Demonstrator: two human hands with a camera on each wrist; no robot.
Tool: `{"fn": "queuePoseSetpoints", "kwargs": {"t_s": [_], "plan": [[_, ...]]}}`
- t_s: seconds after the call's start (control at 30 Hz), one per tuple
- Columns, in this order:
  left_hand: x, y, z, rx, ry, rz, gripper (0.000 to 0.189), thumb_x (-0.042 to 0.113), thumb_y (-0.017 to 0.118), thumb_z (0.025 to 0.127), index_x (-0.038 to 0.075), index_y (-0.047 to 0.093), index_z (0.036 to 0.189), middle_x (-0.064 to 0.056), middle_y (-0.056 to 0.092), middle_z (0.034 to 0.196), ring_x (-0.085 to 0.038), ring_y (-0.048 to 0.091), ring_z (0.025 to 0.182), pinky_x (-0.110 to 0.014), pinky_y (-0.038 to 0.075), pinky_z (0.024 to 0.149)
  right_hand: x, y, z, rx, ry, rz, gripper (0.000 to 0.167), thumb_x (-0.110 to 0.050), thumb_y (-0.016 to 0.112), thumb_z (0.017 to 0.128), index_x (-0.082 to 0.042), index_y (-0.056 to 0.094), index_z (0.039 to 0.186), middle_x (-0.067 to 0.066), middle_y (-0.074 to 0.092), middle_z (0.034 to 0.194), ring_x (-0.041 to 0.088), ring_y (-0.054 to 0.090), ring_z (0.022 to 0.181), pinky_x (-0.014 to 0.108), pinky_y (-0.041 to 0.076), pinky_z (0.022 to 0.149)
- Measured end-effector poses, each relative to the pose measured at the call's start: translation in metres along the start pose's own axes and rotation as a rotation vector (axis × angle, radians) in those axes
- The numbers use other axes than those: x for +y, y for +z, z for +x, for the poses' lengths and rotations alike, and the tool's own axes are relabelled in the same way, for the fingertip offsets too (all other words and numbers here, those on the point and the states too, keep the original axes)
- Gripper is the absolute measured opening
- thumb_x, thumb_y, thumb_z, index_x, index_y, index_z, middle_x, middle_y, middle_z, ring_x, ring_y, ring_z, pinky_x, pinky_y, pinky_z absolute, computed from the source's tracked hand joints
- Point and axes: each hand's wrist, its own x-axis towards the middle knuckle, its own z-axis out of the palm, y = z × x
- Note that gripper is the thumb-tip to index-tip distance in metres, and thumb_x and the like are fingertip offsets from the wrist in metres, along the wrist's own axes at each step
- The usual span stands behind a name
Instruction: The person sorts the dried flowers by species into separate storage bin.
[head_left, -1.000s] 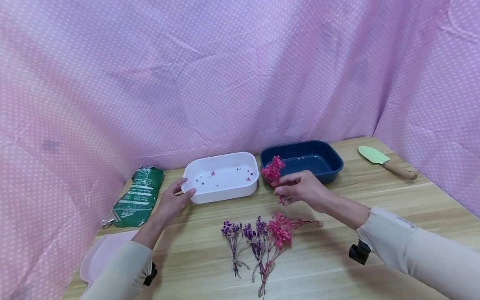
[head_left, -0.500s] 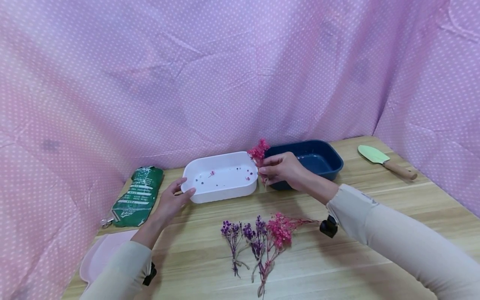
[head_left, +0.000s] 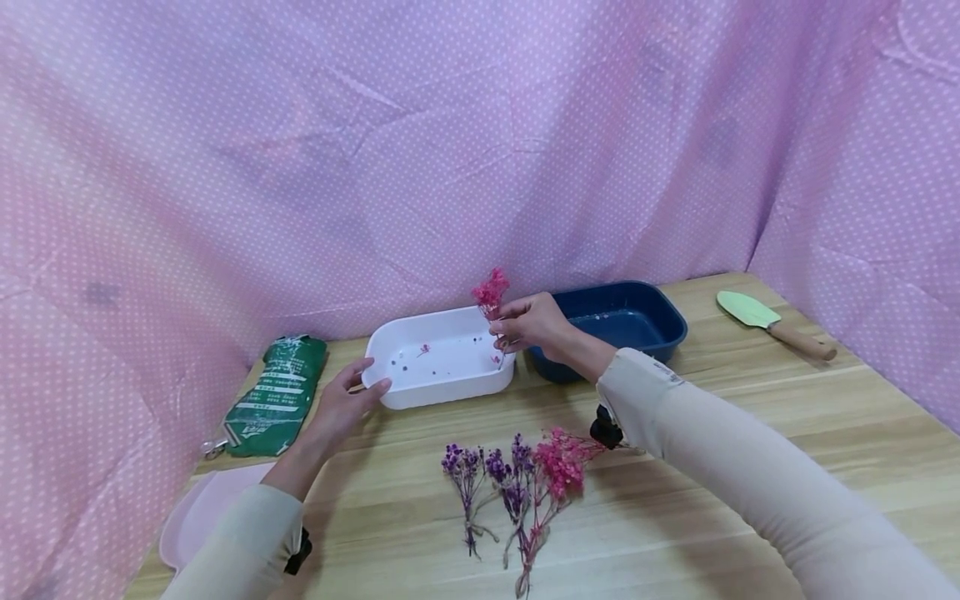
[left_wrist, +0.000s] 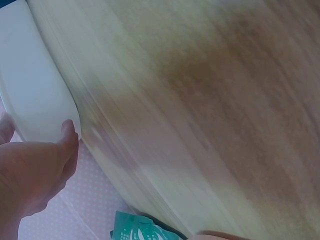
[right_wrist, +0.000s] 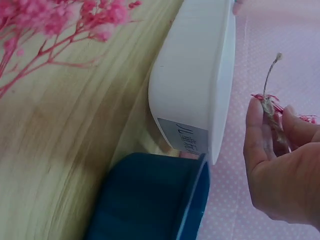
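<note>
My left hand (head_left: 352, 400) holds the left end of a white rectangular tub (head_left: 442, 392), thumb on the front wall and fingers farther back along the end; the left wrist view shows the same hand (left_wrist: 40, 170) against the outer wall. Between thumb and fingers, my right hand (head_left: 532, 323) pinches a small bunch of pink dried flowers (head_left: 491, 290) above the tub's right end. Its blooms point up. In the right wrist view, twine (right_wrist: 272, 117) wraps its stems, partly hidden by the fingers. Loose petals and buds lie in the tub.
A dark blue tub (head_left: 660, 346) stands to the right of the white one. More pink flowers (head_left: 561, 462) and purple bunches (head_left: 465, 467) lie in front. A green bag (head_left: 277, 400) and pink tray (head_left: 202, 508) are left. A trowel (head_left: 795, 337) lies far right.
My right hand has carried the pink flower bunch leftward, from in front of the blue tub to over the white tub's right end. The left hand has stayed at the white tub.
</note>
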Motion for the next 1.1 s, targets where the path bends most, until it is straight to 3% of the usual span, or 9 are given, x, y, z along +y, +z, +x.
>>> {"fn": "queuePoseSetpoints", "kwargs": {"t_s": [0.2,0.33,0.57,0.83,1.1], "plan": [[-0.001,0.0,0.001,0.009,0.014,0.002,0.074,0.039,0.064,0.092,0.013,0.028,0.151,-0.02,0.031,0.149,-0.035,0.041,0.128,-0.043,0.041,0.105,0.003,0.007,0.009,0.039,0.085,-0.011,0.021,-0.001,0.068,0.087,0.005,0.069,0.108,0.017,0.071,0.082,0.022,0.07,0.066,0.04,0.058,0.07],[-0.001,0.001,0.003,0.009,0.021,-0.001,0.075,0.039,0.064,0.092,0.012,0.028,0.151,-0.02,0.032,0.148,-0.035,0.042,0.128,-0.042,0.041,0.105,0.005,0.01,0.015,0.054,0.095,-0.006,0.022,0.001,0.067,0.087,0.006,0.069,0.108,0.013,0.07,0.076,0.023,0.069,0.065,0.042,0.057,0.072],[0.0,0.001,0.003,0.006,0.004,-0.008,0.075,0.039,0.064,0.092,0.013,0.028,0.151,-0.02,0.031,0.149,-0.035,0.041,0.128,-0.043,0.04,0.106,0.006,0.015,0.019,0.078,0.108,-0.078,0.023,0.001,0.067,0.087,0.005,0.069,0.109,0.022,0.07,0.092,0.027,0.07,0.071,0.043,0.057,0.073],[0.0,0.002,0.003,0.001,0.009,0.005,0.076,0.041,0.065,0.091,0.014,0.028,0.151,-0.02,0.031,0.149,-0.035,0.04,0.129,-0.044,0.04,0.106,-0.006,0.011,0.007,-0.009,0.11,-0.1,0.038,-0.001,0.059,0.093,0.009,0.053,0.13,0.026,0.057,0.127,0.039,0.062,0.107,0.041,0.053,0.088],[0.0,0.001,0.001,0.003,-0.002,0.007,0.075,0.04,0.064,0.092,0.013,0.028,0.152,-0.02,0.03,0.149,-0.035,0.04,0.129,-0.044,0.04,0.106,-0.014,-0.016,-0.016,-0.079,0.013,-0.082,0.039,-0.001,0.059,0.094,0.008,0.052,0.131,0.025,0.059,0.121,0.036,0.063,0.106,0.041,0.054,0.088]]}}
